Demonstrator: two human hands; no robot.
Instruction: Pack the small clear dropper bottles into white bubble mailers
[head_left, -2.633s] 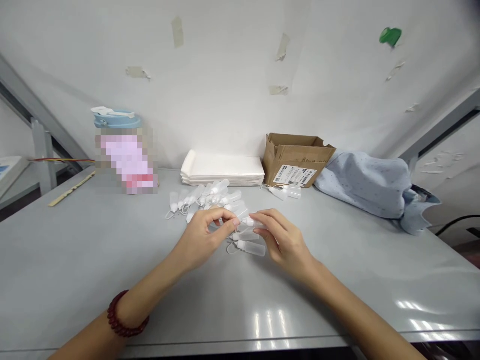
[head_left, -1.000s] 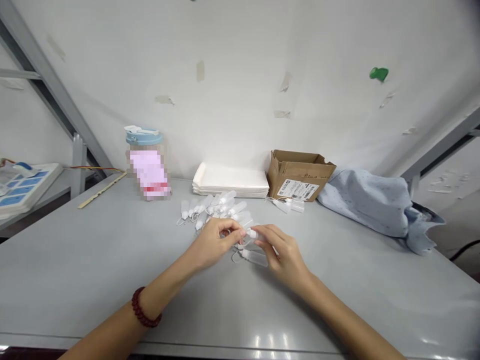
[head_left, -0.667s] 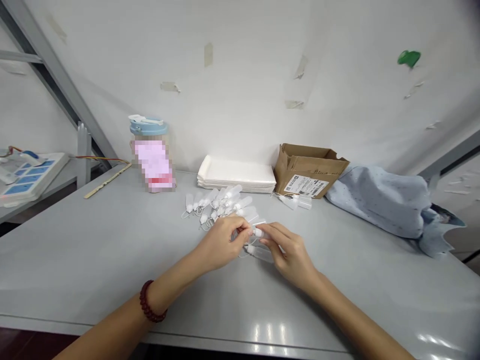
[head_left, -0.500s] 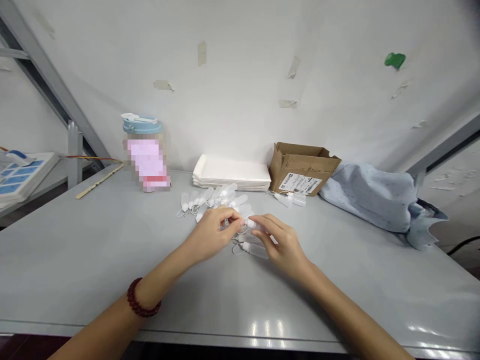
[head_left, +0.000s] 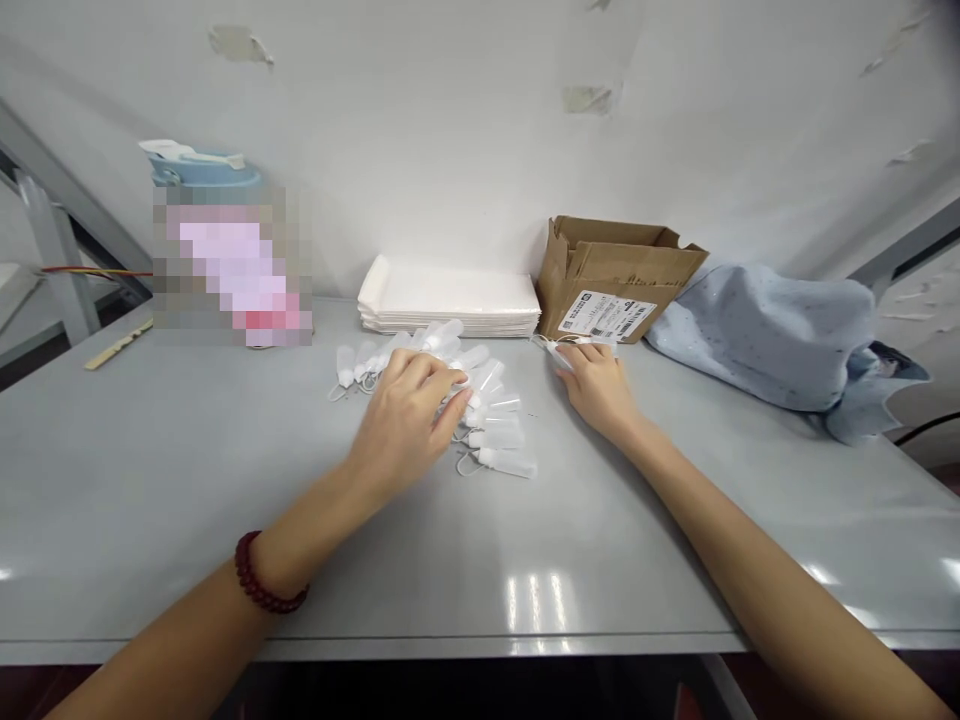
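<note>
My left hand (head_left: 409, 412) hovers over a loose cluster of small translucent plastic bottles (head_left: 504, 462) with white caps and thin loops. Its fingers are curled, but a gap shows between thumb and forefinger, near a white cap. To the right, my right hand (head_left: 596, 385) rests at the foot of the cardboard box with its fingers bent down over a small bottle (head_left: 559, 352). That bottle is partly covered by the fingers, and part of another clear one shows behind them.
Behind the cluster lies a stack of white padded envelopes (head_left: 457, 295). The open cardboard box (head_left: 619, 285) stands beside it, with a pale blue cloth (head_left: 765, 340) to its right. A blue-lidded container (head_left: 206, 175), mostly blurred out, stands at the left on the grey table (head_left: 390, 580).
My hands have parted from the bottle they held together. The right hand has moved away to the bottles by the box, while the left stays over the cluster. The view has shifted.
</note>
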